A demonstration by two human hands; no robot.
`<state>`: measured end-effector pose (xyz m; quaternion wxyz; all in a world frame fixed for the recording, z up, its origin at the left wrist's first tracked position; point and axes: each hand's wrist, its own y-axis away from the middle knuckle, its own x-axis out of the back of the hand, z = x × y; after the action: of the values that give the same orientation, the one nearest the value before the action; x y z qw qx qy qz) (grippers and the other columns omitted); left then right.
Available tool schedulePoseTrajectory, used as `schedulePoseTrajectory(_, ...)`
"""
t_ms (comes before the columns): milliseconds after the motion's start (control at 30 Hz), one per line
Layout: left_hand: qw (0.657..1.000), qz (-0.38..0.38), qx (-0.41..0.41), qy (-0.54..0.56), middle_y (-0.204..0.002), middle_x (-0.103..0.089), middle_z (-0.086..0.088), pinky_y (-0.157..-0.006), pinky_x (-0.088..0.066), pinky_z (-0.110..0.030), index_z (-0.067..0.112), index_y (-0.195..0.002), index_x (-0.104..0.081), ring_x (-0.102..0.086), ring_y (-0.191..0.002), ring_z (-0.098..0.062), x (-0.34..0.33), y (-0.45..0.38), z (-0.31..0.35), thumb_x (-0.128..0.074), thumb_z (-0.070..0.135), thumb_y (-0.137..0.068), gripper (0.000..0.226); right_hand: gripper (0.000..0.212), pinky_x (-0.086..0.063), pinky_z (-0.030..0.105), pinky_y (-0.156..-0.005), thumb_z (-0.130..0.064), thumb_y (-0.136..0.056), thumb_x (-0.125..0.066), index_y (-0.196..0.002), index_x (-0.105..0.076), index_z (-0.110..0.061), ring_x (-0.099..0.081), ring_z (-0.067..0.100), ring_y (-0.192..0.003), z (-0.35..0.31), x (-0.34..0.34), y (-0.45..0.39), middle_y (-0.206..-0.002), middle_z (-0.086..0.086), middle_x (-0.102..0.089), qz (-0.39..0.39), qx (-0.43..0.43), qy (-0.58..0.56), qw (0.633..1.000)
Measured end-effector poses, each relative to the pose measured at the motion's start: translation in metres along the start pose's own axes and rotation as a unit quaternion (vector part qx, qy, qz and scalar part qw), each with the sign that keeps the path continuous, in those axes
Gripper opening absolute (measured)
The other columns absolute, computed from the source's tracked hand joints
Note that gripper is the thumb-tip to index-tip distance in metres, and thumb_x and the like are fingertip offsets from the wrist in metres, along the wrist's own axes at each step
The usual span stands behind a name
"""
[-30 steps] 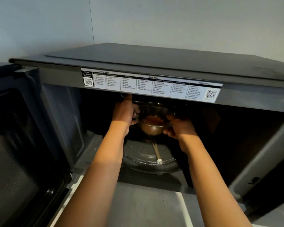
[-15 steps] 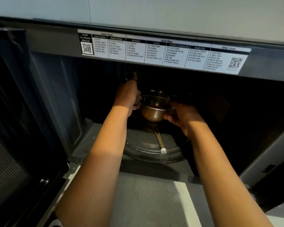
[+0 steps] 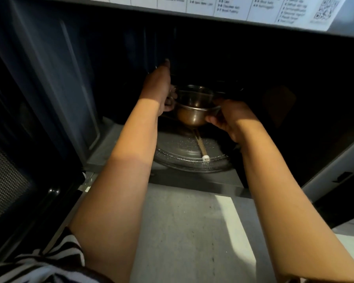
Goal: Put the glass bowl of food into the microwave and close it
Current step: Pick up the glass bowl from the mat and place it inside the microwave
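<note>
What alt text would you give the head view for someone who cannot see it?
Both hands, the left hand and right hand, hold a glass bowl of brownish food inside an open microwave, above its round glass turntable. The microwave door stands open at the left, and a printed label runs along the top edge.

We're in a kitchen, most likely a home one. A dark microwave [image 3: 253,58] fills the view, its door [image 3: 18,150] swung open on the left, mesh window showing. Inside sits a glass turntable [image 3: 192,158], lightly speckled. Along the top edge runs a white sticker [image 3: 233,7] listing cooking menus beside a QR code. The oven stands on a grey stone-like surface [image 3: 182,231], sunlight striking its right side.
</note>
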<state>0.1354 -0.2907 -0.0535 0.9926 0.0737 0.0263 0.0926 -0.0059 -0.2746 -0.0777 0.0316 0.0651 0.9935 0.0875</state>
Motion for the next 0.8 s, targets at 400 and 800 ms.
schedulePoseTrajectory(400,1.0,0.015,0.007,-0.022,-0.094,-0.059,-0.01,-0.06,-0.046,-0.027,0.005,-0.12,-0.057,-0.053,-0.066,-0.018,0.001,-0.003,-0.005,-0.028,0.056,-0.094,0.064,0.014,-0.039,0.009,-0.027,-0.016,-0.098,-0.041,-0.091,-0.051,-0.011,-0.051,0.005,-0.022,0.004,0.0,-0.003,-0.072,0.008,-0.055,0.008,-0.015,0.019,1.0)
schedulePoseTrajectory(800,0.99,0.114,-0.057,-0.063,-0.129,-0.06,-0.011,-0.1,-0.046,-0.042,0.012,-0.129,-0.054,-0.057,-0.115,-0.032,0.006,0.006,0.001,-0.04,0.065,-0.073,0.078,0.035,-0.048,0.028,-0.056,-0.04,-0.091,-0.05,-0.063,-0.041,-0.02,-0.058,0.02,-0.05,-0.003,0.009,0.002,-0.061,-0.001,-0.051,0.086,0.084,0.237,0.964)
